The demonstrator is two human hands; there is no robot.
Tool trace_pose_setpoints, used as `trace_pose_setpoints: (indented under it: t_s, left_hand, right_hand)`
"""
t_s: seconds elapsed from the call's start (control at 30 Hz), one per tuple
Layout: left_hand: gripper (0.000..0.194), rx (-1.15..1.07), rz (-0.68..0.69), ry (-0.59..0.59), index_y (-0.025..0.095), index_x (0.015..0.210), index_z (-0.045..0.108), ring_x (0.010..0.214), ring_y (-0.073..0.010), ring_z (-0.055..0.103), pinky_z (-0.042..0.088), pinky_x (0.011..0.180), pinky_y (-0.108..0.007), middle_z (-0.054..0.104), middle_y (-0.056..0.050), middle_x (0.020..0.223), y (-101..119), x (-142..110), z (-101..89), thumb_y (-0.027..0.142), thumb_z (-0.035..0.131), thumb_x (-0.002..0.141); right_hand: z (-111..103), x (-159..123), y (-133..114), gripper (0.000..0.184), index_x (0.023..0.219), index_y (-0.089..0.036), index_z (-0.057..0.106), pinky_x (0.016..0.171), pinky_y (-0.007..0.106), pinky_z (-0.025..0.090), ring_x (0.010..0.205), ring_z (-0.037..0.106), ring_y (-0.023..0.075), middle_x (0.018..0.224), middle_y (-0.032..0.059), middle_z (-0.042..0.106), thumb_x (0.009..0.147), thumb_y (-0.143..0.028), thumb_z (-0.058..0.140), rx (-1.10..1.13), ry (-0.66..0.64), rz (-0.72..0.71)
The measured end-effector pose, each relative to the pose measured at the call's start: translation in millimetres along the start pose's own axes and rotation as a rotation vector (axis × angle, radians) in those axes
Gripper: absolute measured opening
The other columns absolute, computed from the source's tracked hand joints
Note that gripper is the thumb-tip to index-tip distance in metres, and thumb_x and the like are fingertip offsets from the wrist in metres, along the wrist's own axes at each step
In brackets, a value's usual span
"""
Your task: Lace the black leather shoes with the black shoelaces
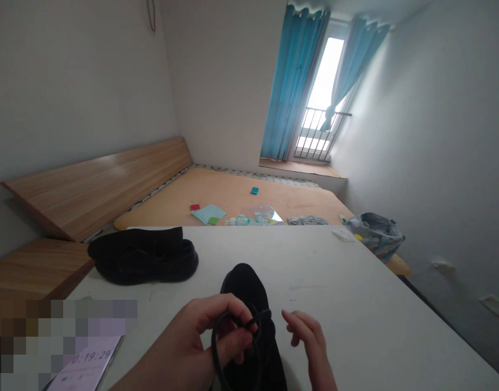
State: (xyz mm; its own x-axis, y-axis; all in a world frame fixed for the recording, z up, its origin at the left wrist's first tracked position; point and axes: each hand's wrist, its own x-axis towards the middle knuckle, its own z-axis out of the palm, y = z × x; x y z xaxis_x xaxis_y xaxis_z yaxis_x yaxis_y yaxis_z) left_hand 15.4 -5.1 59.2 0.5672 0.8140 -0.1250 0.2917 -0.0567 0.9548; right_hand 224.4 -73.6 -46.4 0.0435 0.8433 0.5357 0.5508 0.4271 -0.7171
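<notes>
Black shoelace [216, 347] loops up from a black shoe [244, 285] on the white table [355, 309], pinched in the closed left hand [188, 347], the half-open right hand [309, 339] empty just beside it, no knot showing yet.

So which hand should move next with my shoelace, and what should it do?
Probably pinch the lace tip with your right hand. That hand is open and close beside the tip, while your left hand already holds the lace in a loop over the shoe.
</notes>
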Motion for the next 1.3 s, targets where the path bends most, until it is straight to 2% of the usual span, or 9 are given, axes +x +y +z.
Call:
trace_pose_setpoints:
  t_s: [0.1, 0.23, 0.6, 0.77, 0.87, 0.93, 1.03, 1.17, 1.3]
  left_hand:
    - [0.015, 0.012, 0.030, -0.002, 0.020, 0.082, 0.062, 0.071, -0.0163, 0.059, 0.047, 0.068, -0.025, 0.064, 0.001, 0.075, 1.6, -1.5, 1.9, 0.035, 0.063, 0.079]
    - [0.008, 0.240, 0.096, 0.071, 0.021, 0.080, 0.063, 0.069, -0.0144, 0.055, 0.042, 0.064, -0.023, 0.063, 0.003, 0.073, -2.1, 4.1, 0.6, 0.029, 0.061, 0.081]
    - [0.010, 0.485, 0.121, 0.131, 0.023, 0.087, 0.065, 0.073, -0.0156, 0.061, 0.039, 0.064, -0.025, 0.069, 0.003, 0.079, -15.2, 17.9, -8.9, 0.024, 0.056, 0.086]
    - [0.013, 0.516, 0.103, 0.117, 0.022, 0.088, 0.069, 0.081, -0.0180, 0.064, 0.041, 0.069, -0.027, 0.072, 0.000, 0.086, -10.3, 15.3, -6.4, 0.024, 0.056, 0.087]
    - [0.016, 0.523, 0.090, 0.063, 0.025, 0.097, 0.072, 0.087, -0.0195, 0.064, 0.044, 0.077, -0.030, 0.073, 0.000, 0.093, -7.2, 13.3, -2.4, 0.024, 0.058, 0.088]
    - [0.022, 0.558, 0.103, -0.002, 0.026, 0.105, 0.071, 0.098, -0.0216, 0.063, 0.046, 0.087, -0.033, 0.072, -0.001, 0.103, -6.8, 12.2, -0.1, 0.023, 0.064, 0.084]
    - [0.059, 0.685, 0.096, -0.092, 0.025, 0.128, 0.062, 0.125, -0.0272, 0.051, 0.037, 0.108, -0.042, 0.061, -0.006, 0.133, -10.6, 11.3, 3.3, 0.011, 0.068, 0.071]
    - [0.080, 0.792, 0.072, -0.158, 0.020, 0.143, 0.048, 0.135, -0.0302, 0.042, 0.031, 0.115, -0.047, 0.049, -0.011, 0.147, -20.5, 12.5, 9.5, 0.008, 0.059, 0.065]
    - [0.078, 0.799, 0.093, -0.130, 0.018, 0.143, 0.048, 0.130, -0.0304, 0.047, 0.035, 0.114, -0.048, 0.051, -0.012, 0.145, -28.3, 12.9, 14.7, 0.010, 0.054, 0.065]
  right_hand:
    - [2.2, 12.9, -4.9, 0.054, 0.145, -0.029, 0.040, 0.097, 0.051, 0.047, 0.123, 0.044, 0.0354, 0.135, 0.0136, 0.045, 0.095, -0.047, 0.051, -0.292, -0.159, -0.137]
    - [3.6, 27.7, -8.4, 0.042, 0.123, -0.024, 0.055, 0.100, 0.051, 0.049, 0.128, 0.042, 0.0331, 0.137, 0.0128, 0.046, 0.083, -0.010, 0.054, -0.459, -0.286, -0.202]
    - [3.6, 44.8, -16.1, 0.037, 0.112, -0.018, 0.058, 0.104, 0.057, 0.046, 0.134, 0.041, 0.0341, 0.129, 0.0145, 0.058, 0.084, 0.002, 0.044, -0.433, -0.344, -0.278]
    - [-11.7, 50.7, -26.4, 0.023, 0.105, -0.023, 0.061, 0.103, 0.051, 0.047, 0.123, 0.056, 0.0300, 0.114, 0.0127, 0.066, 0.101, -0.037, 0.042, 0.402, -0.324, 0.097]
    - [-28.9, 56.0, -25.9, 0.034, 0.093, -0.025, 0.061, 0.092, 0.053, 0.053, 0.082, 0.070, 0.0263, 0.071, 0.0032, 0.063, 0.094, -0.057, 0.050, 0.929, -0.182, 0.416]
    - [-41.6, 58.2, -19.7, 0.030, 0.082, -0.024, 0.058, 0.079, 0.045, 0.057, 0.050, 0.055, 0.0141, 0.054, -0.0064, 0.044, 0.090, -0.053, 0.061, 1.075, -0.074, 0.543]
    - [-55.1, 53.0, 0.2, 0.028, 0.081, -0.022, 0.056, 0.050, 0.026, 0.050, 0.038, 0.026, 0.0052, 0.053, -0.0108, 0.032, 0.087, -0.047, 0.067, 1.053, 0.076, 0.653]
    - [-52.7, 28.5, 39.2, 0.046, 0.102, -0.020, 0.062, 0.046, 0.024, 0.045, 0.047, 0.047, 0.0104, 0.061, -0.0053, 0.052, 0.077, -0.056, 0.075, 0.670, 0.002, 0.775]
    - [-41.1, 4.6, 66.8, 0.052, 0.111, -0.021, 0.068, 0.075, 0.037, 0.055, 0.083, 0.066, 0.0232, 0.096, 0.0074, 0.072, 0.076, -0.059, 0.072, 0.229, -0.250, 0.683]
